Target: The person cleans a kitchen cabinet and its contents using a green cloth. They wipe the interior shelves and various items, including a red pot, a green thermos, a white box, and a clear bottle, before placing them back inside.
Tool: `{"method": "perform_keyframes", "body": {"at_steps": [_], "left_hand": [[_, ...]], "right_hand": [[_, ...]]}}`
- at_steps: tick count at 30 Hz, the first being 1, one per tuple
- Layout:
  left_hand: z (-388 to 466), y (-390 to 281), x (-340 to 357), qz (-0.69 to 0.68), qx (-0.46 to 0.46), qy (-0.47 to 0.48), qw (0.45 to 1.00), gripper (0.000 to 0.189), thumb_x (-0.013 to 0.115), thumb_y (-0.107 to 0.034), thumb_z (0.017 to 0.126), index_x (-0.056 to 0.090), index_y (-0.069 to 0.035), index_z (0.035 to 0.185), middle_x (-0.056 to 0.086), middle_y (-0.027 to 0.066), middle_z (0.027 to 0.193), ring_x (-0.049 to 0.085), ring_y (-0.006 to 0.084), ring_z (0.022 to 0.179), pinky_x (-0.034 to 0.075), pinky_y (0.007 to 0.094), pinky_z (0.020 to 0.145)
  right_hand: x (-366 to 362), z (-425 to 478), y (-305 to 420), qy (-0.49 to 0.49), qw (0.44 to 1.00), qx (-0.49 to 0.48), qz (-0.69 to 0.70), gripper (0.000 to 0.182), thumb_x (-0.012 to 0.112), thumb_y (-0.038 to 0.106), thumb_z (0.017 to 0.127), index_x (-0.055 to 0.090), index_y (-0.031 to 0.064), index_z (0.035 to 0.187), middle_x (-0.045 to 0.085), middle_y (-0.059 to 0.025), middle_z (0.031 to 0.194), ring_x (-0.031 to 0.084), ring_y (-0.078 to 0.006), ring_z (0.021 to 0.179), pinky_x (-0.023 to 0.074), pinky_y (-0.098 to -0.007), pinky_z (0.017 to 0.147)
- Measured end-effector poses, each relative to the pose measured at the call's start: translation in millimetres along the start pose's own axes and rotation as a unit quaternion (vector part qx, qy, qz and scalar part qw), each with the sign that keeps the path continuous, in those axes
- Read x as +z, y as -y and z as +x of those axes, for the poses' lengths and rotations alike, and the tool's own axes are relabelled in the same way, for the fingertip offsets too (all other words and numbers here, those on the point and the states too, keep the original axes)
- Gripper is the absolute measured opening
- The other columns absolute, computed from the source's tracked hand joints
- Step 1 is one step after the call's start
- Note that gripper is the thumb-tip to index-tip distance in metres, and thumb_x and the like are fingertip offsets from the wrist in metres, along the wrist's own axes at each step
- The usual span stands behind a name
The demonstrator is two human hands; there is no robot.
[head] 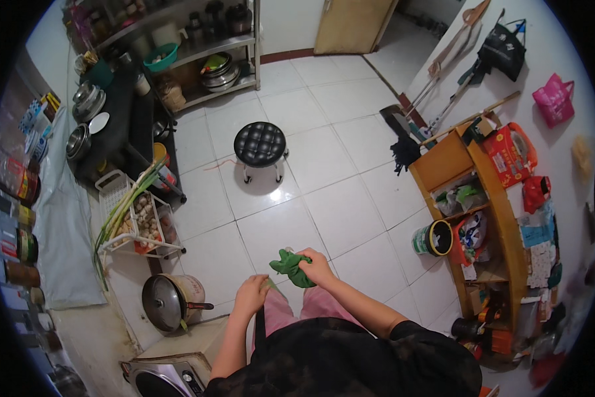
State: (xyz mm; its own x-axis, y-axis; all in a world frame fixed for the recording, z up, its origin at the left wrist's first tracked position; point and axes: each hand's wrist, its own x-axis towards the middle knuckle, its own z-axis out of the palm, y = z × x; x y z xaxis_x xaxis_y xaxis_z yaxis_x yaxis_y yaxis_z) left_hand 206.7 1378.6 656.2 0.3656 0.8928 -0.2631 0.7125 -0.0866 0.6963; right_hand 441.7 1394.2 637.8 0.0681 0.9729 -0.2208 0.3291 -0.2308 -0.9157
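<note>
My right hand point(318, 268) grips a bunched green cloth point(291, 268) in front of my knees, above the white tiled floor. To its left, my left hand point(251, 296) is raised with the fingers bent and close together; it is apart from the cloth, and whether something small lies in it cannot be told. A round black tufted stool point(260, 144) on casters stands on the tiles farther ahead of me.
At the left stand a wheeled rack point(166, 244) with garlic and long green onions, a lidded wok point(162, 302) and a cooktop point(166, 379). A wooden shelf unit point(500, 208) and a black-rimmed bucket point(432, 239) are at the right. Steel shelving point(213, 49) stands ahead.
</note>
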Motion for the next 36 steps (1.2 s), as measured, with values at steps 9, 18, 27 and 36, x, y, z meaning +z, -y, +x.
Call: {"method": "perform_keyframes", "body": {"at_steps": [9,18,27,36], "left_hand": [[175,-73,-35,-0.095,0.004,-0.001,0.995,0.035,0.062,-0.017,0.085,0.059,-0.005,0.117,0.063,0.0147,0.110,0.063,0.0310,0.094,0.050,0.0386,0.082],[340,-160,-10,-0.162,-0.059,-0.048,0.984,0.037,0.061,-0.016,0.087,0.056,-0.001,0.121,0.062,0.0186,0.113,0.064,0.0309,0.094,0.051,0.0379,0.080],[425,-163,-29,-0.176,-0.132,-0.138,0.966,0.041,0.062,-0.019,0.084,0.056,0.000,0.121,0.063,0.0180,0.106,0.064,0.0312,0.089,0.050,0.0393,0.080],[517,-130,-105,-0.242,-0.213,-0.210,0.923,0.036,0.063,-0.019,0.086,0.059,-0.001,0.117,0.063,0.0164,0.107,0.065,0.0302,0.092,0.051,0.0354,0.078]], "right_hand": [[-57,123,29,0.011,0.992,-0.040,0.115,0.026,0.054,0.002,0.074,0.065,-0.0025,0.097,0.065,-0.0117,0.095,0.062,-0.0221,0.089,0.0475,-0.0297,0.083],[-197,302,45,0.133,0.987,-0.085,0.041,0.028,0.052,-0.002,0.071,0.066,-0.0024,0.096,0.064,-0.0122,0.099,0.061,-0.0241,0.095,0.0459,-0.0312,0.088],[-211,456,74,0.300,0.946,-0.120,0.032,0.030,0.050,-0.003,0.070,0.066,-0.0032,0.096,0.063,-0.0110,0.101,0.059,-0.0222,0.099,0.0443,-0.0305,0.090],[-174,582,148,0.408,0.888,-0.212,-0.033,0.026,0.054,0.001,0.072,0.066,-0.0009,0.094,0.065,-0.0122,0.099,0.061,-0.0269,0.098,0.0460,-0.0333,0.090]]}}
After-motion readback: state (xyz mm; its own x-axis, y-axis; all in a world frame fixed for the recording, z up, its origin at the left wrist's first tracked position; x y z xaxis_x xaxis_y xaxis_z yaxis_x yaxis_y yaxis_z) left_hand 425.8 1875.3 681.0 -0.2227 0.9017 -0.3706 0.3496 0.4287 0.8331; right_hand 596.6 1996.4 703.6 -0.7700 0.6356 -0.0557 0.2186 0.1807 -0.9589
